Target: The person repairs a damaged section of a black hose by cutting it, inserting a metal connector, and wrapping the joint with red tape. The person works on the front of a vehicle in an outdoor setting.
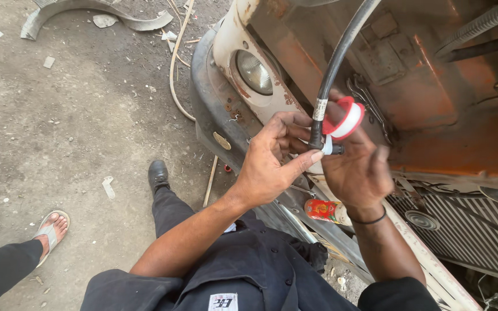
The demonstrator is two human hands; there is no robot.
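Note:
My left hand pinches the metal end fitting of a black rubber hose that hangs down from above. White tape is wrapped around that fitting. My right hand holds a red spool of white thread-seal tape just right of the hose, with a strip running to the fitting. Both hands are in front of a rusty vehicle front.
A worn white and orange vehicle body with a round headlight and grey bumper fills the right. A radiator grille lies lower right. A red can sits below my hands. Another person's sandalled foot stands on the dirt ground at left.

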